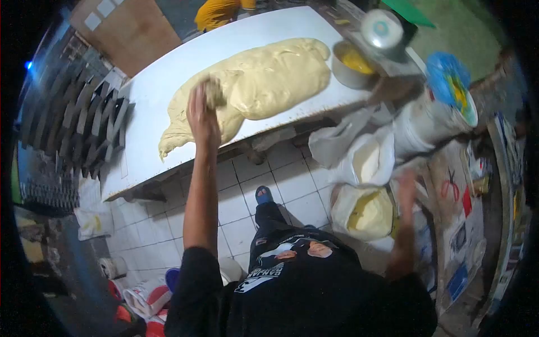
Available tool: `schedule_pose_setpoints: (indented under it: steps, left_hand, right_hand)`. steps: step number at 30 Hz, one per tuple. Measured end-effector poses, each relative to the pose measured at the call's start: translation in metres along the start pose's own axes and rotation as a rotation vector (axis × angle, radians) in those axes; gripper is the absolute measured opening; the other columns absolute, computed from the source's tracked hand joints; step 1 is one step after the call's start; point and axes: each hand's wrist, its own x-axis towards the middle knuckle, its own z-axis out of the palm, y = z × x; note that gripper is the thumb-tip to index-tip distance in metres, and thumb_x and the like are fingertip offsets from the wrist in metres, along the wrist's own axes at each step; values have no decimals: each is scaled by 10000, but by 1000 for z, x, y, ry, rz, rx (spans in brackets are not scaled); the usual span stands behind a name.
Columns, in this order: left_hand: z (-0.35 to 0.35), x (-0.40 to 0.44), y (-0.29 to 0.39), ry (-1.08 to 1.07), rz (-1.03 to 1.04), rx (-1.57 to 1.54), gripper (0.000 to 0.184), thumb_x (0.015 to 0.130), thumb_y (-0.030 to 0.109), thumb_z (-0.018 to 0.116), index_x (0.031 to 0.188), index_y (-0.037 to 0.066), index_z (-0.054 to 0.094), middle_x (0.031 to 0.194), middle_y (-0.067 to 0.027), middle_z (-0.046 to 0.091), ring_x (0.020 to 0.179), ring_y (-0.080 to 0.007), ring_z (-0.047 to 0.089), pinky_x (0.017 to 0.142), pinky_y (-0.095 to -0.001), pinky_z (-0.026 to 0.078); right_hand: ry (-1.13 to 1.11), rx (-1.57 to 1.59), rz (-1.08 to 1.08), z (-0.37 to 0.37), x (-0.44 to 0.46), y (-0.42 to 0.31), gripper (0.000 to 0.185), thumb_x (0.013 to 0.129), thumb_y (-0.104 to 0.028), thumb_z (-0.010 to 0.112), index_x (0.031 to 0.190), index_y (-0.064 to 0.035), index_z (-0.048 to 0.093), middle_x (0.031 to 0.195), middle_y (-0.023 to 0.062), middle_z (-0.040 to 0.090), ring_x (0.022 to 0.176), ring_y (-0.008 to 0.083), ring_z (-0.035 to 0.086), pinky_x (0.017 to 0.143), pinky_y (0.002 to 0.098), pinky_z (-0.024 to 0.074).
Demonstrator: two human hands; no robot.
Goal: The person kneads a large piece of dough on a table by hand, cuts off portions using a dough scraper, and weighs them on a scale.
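A large mass of pale yellow dough [286, 78] stretches across the white table [151, 84], with a smooth, rounded lobe on the right and a thinner trailing end at the left. My left hand [201, 115] is over the left part of it, its fingers closed around a blurred brownish object [215, 93] whose kind I cannot make out. Whether that object touches the dough is unclear. Low on the right, my right hand [408, 188] is smeared by motion beside the open white sacks [368, 163], and its fingers cannot be told apart.
A metal pot [351, 67] with yellow contents stands at the table's right end, near a scale [382, 29]. A white bucket [429, 123] carries a blue plastic bag [447, 72]. Red scissors [450, 185] lie at right. Stacked dark trays [78, 121] rise at left.
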Motion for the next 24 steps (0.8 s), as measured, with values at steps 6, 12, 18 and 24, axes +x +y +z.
schedule_pose_setpoints:
  steps: [6, 12, 18, 24]
  left_hand:
    - [32, 161, -43, 0, 412, 299, 622, 1012, 234, 612, 1536, -17, 389, 1534, -226, 432, 1407, -351, 439, 1173, -429, 345]
    - [28, 33, -312, -908, 14, 1031, 904, 973, 600, 530, 1614, 24, 254, 1677, -211, 245, 1569, -324, 214, 1226, -635, 139]
    - [69, 65, -310, -790, 76, 893, 842, 957, 645, 529, 1630, 200, 291, 1688, -150, 239, 1561, -409, 172, 1220, -664, 116]
    - [167, 152, -405, -930, -30, 887, 957, 861, 803, 518, 1635, 295, 276, 1733, -50, 120, 1574, -432, 63, 1161, -772, 31]
  right_hand:
    - [-637, 168, -237, 241, -3, -262, 431, 963, -194, 690, 1349, -30, 590, 1348, 159, 611, 1191, 308, 619, 1011, 391, 496]
    - [-563, 119, -434, 349, 115, -378, 500, 970, -288, 663, 1358, 14, 571, 1376, 234, 580, 1285, 419, 554, 1083, 453, 450]
    - [-104, -170, -385, 435, 239, -360, 768, 936, -447, 699, 1516, -29, 418, 1582, 258, 356, 1464, 448, 328, 1189, 552, 291]
    - [-170, -459, -203, 499, 388, -355, 866, 813, -484, 798, 1550, -224, 425, 1695, 132, 114, 1558, 434, 46, 1085, 798, 212]
